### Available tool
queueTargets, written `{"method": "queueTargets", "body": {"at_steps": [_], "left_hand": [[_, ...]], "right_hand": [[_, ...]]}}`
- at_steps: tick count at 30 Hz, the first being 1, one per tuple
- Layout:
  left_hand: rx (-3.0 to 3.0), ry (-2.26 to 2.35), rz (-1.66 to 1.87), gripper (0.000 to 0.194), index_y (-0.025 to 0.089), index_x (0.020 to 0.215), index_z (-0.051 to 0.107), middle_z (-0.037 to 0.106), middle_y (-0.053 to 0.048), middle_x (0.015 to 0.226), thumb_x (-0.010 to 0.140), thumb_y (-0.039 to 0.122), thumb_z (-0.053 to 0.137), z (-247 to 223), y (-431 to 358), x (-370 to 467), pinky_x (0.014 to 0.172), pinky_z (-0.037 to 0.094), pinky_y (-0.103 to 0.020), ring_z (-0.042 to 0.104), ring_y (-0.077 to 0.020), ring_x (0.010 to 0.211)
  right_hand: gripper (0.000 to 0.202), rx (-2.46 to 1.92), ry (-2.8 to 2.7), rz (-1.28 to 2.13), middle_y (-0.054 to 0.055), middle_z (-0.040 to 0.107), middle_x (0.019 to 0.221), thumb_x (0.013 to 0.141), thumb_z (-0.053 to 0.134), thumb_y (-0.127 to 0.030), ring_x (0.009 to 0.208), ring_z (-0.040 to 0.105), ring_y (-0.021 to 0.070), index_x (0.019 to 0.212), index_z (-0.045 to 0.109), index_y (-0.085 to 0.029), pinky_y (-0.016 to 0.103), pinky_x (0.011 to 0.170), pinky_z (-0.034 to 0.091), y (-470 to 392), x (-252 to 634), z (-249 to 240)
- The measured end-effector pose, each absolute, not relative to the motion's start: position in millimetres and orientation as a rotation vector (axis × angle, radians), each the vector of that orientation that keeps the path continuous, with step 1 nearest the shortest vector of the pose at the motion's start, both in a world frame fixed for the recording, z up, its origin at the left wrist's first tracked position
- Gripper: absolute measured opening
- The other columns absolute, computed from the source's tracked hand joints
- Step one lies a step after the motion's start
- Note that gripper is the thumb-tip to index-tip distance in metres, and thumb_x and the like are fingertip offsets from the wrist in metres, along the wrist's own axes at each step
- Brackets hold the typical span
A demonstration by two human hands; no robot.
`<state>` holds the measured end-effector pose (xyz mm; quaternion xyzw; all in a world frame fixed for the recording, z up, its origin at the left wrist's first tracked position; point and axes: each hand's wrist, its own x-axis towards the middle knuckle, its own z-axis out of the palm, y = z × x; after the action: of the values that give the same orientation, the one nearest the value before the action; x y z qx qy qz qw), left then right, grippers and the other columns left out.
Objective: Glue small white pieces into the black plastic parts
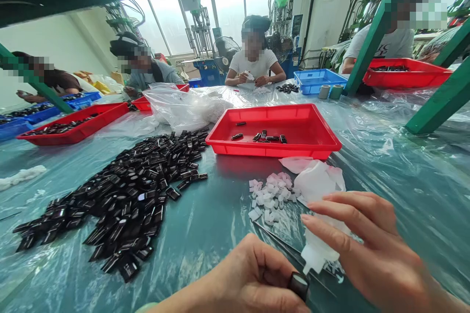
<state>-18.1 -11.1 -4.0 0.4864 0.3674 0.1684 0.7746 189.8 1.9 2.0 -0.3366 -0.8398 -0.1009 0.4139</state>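
My left hand [249, 274] pinches a small black plastic case [299, 285] with a pale oval end, low in the head view. Over to its right, my right hand [382, 249] is open, its fingers stretched out with nothing visible in them. Beneath those fingers lies a white flat piece [317, 253] with small white scraps around it. A crumpled white cloth or sheet [318, 182] sits just beyond the fingertips. Beside it is a heap of small white and pinkish pieces [270, 196]. A thin dark metal tool [275, 237] lies between the hands, partly hidden.
A large pile of black cases [135, 186] covers the left of the plastic-covered table [198, 225]. Ahead stands a red tray [273, 148] holding several cases. Clear plastic bags [179, 107], a blue tray [319, 78] and green posts [378, 29] are farther off. Several people sit around the table.
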Motion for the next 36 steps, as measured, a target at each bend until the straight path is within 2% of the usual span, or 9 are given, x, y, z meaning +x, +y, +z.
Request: {"method": "queueTargets", "body": {"at_steps": [3,9,14,21,23,29,33,36], "left_hand": [[1.024,0.815,0.378,0.025,0.007,0.075,0.071,0.047,0.001,0.056,0.063,0.028,0.075,-3,-12,-17,0.045,0.028,-0.018,0.037,-0.0049,0.049],[1.253,0.826,0.528,0.026,0.009,0.08,0.074,0.059,-0.006,0.062,0.061,0.027,0.075,-1,-10,-15,0.054,0.039,-0.021,0.051,-0.0133,0.061],[1.421,0.773,0.595,0.025,0.008,0.083,0.074,0.063,-0.01,0.066,0.063,0.023,0.074,0,-7,-15,0.055,0.039,-0.022,0.052,-0.013,0.059],[1.477,0.756,0.602,0.026,0.006,0.085,0.073,0.064,-0.011,0.068,0.064,0.021,0.074,1,-6,-15,0.051,0.038,-0.018,0.052,-0.0112,0.058],[1.485,0.763,0.598,0.026,0.006,0.085,0.074,0.064,-0.011,0.068,0.064,0.021,0.074,1,-7,-16,0.05,0.038,-0.016,0.053,-0.0108,0.058],[1.435,0.814,0.578,0.023,0.007,0.081,0.074,0.061,-0.007,0.064,0.061,0.02,0.075,2,-9,-15,0.05,0.039,-0.016,0.052,-0.0099,0.057],[1.097,0.828,0.476,0.016,0.007,0.071,0.071,0.054,-0.001,0.055,0.064,0.021,0.072,0,-12,-14,0.05,0.042,-0.017,0.05,-0.0077,0.05],[0.962,0.81,0.465,0.02,0.007,0.072,0.069,0.057,-0.002,0.057,0.062,0.023,0.075,-4,-13,-16,0.05,0.043,-0.016,0.053,-0.0077,0.051]], "right_hand": [[0.033,-0.928,-2.041,-0.156,0.005,0.065,0.093,0.081,0.043,-0.001,0.093,0.056,0.022,0.097,0.062,-0.023,0.039,0.078,0.04,6,189,4],[0.036,-1.068,-2.02,0.012,0.004,0.06,0.101,0.08,0.049,-0.011,0.095,0.056,0.0211,0.112,0.055,-0.025,0.033,0.075,0.047,18,200,-4],[0.037,-1.147,-1.946,0.124,0.002,0.06,0.103,0.078,0.053,-0.015,0.098,0.056,0.0198,0.113,0.055,-0.028,0.03,0.077,0.048,23,204,-10],[0.033,-1.286,-1.753,0.278,0.003,0.062,0.108,0.076,0.059,-0.027,0.104,0.055,0.0237,0.109,0.059,-0.028,0.035,0.081,0.047,31,210,-12],[0.035,-1.365,-1.67,0.317,0.004,0.063,0.108,0.072,0.06,-0.031,0.1,0.057,0.0255,0.107,0.06,-0.026,0.037,0.08,0.048,35,214,-11],[0.04,-1.489,-1.564,0.399,0.004,0.065,0.103,0.067,0.061,-0.042,0.084,0.059,0.027,0.105,0.062,-0.027,0.036,0.061,0.049,47,224,-14],[0.04,-1.456,-1.598,0.386,0.005,0.065,0.103,0.07,0.061,-0.042,0.087,0.059,0.0279,0.107,0.06,-0.027,0.036,0.062,0.049,45,225,-17],[0.034,-1.36,-1.696,0.282,0.004,0.063,0.107,0.073,0.06,-0.034,0.096,0.057,0.0269,0.107,0.059,-0.027,0.036,0.071,0.049,38,221,-14]]}}
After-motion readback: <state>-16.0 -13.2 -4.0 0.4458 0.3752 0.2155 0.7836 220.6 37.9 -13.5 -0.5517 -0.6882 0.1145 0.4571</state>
